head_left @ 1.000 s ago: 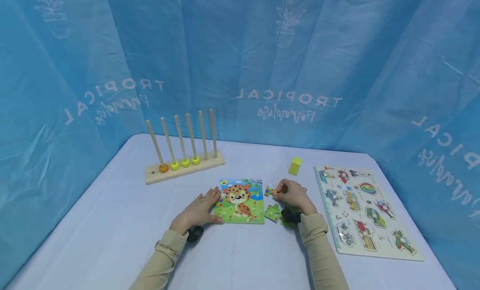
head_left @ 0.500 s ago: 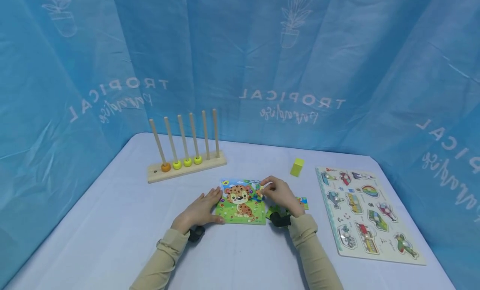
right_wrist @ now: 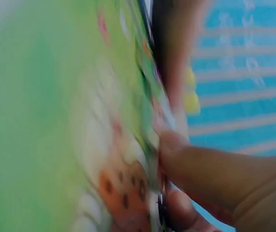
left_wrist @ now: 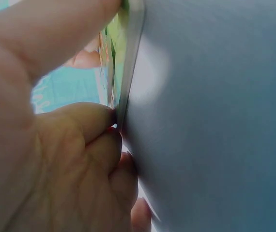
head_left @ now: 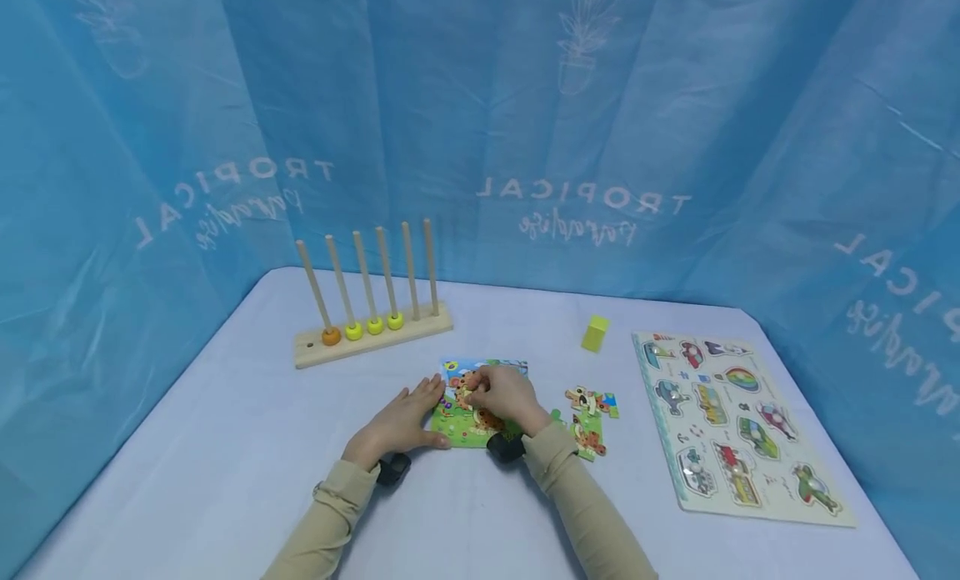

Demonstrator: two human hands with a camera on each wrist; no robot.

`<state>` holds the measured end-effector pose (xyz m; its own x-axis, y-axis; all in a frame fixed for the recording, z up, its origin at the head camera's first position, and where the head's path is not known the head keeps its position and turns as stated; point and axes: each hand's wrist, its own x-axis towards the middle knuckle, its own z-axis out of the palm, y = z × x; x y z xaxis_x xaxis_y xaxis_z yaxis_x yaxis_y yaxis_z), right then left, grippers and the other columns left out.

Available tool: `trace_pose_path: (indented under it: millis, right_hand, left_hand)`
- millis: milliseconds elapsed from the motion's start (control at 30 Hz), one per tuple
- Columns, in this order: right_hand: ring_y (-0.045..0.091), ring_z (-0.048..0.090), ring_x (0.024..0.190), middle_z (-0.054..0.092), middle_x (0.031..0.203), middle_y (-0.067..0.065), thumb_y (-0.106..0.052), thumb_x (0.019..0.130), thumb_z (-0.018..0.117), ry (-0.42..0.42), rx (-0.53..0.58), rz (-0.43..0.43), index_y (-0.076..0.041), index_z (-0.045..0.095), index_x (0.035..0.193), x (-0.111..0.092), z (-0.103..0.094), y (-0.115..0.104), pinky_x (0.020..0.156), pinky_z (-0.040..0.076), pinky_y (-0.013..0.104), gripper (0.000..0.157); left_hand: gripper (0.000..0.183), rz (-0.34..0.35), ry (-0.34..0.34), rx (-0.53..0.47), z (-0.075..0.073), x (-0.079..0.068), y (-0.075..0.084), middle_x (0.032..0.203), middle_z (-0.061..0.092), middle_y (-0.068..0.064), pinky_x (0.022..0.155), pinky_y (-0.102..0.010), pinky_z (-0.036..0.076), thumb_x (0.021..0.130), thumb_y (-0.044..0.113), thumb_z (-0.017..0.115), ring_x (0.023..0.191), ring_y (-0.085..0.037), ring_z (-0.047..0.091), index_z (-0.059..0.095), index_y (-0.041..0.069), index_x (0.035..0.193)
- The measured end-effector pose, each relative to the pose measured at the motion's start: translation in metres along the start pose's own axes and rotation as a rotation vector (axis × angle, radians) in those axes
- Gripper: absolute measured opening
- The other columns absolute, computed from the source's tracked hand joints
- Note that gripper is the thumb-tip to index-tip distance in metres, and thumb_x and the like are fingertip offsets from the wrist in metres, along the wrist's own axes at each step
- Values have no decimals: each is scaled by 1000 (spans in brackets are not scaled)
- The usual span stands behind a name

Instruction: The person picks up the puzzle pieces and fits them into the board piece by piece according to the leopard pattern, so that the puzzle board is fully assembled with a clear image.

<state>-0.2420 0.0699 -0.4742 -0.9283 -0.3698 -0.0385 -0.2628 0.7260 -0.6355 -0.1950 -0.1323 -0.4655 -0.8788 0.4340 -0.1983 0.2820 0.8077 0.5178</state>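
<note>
A square picture puzzle board [head_left: 459,436] with a spotted leopard cub on green grass lies on the white table. My left hand [head_left: 399,423] rests along its left side, fingers extended and thumb by the lower left corner. In the left wrist view the thumb and fingertips touch the edge of the board [left_wrist: 128,67]. My right hand [head_left: 508,394] is over the board and pinches a small jigsaw piece [head_left: 459,400] between thumb and fingers, above the cub picture. The right hand covers part of the picture. Blur in the right wrist view hides the piece's exact outline.
Loose, partly joined jigsaw pieces [head_left: 588,438] lie right of the board. Behind them stands a yellow block [head_left: 596,333]. A vehicle peg puzzle [head_left: 701,434] lies at the right. A wooden rack [head_left: 412,326] with upright rods and beads stands at the back left.
My right hand has picked up a jigsaw piece from the loose ones and carried it left over the board. The other loose pieces have come into view. My left hand has stayed put.
</note>
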Motion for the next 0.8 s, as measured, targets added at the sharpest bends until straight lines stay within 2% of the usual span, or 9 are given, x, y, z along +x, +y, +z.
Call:
trace_pose_path:
  millis: [133,433,600,700,800]
  right_hand:
    - [8,54,67,65,82,-2,-24,88,72,37,-60,-15,-17,69,92,-1,5,-2,59,45,23,8]
    - [10,50,61,63,79,-3,-25,88,71,110,-66,60,-18,68,94,4,10,-6,52,39,24,10]
    - [9,50,61,62,77,-4,-27,87,72,131,-48,47,-19,69,94,6,10,-5,53,38,23,11]
    - [8,52,64,63,80,-3,-28,90,69,112,28,-5,-17,69,98,4,7,2,56,41,22,13]
    - [11,57,70,67,87,3,-24,94,64,89,194,-45,-13,69,105,-1,-2,13,60,47,25,17]
  left_hand:
    - [93,8,-1,-10,-2,0,0,162,15,-17,123,-57,10,84,37,73,150,-36,12,22,-2,152]
    - [94,11,-1,-7,-3,1,-1,162,15,-18,123,-57,10,84,38,73,150,-36,12,21,-2,152]
    - [94,5,5,-7,-4,2,-2,162,15,-18,123,-57,11,84,37,73,150,-36,12,21,-2,152]
    - [94,2,4,-12,-3,1,-2,162,15,-18,123,-57,11,84,36,73,150,-36,13,21,-2,152]
    - [94,2,1,-15,-2,0,-2,162,15,-18,123,-57,11,83,37,73,150,-37,13,22,-2,152]
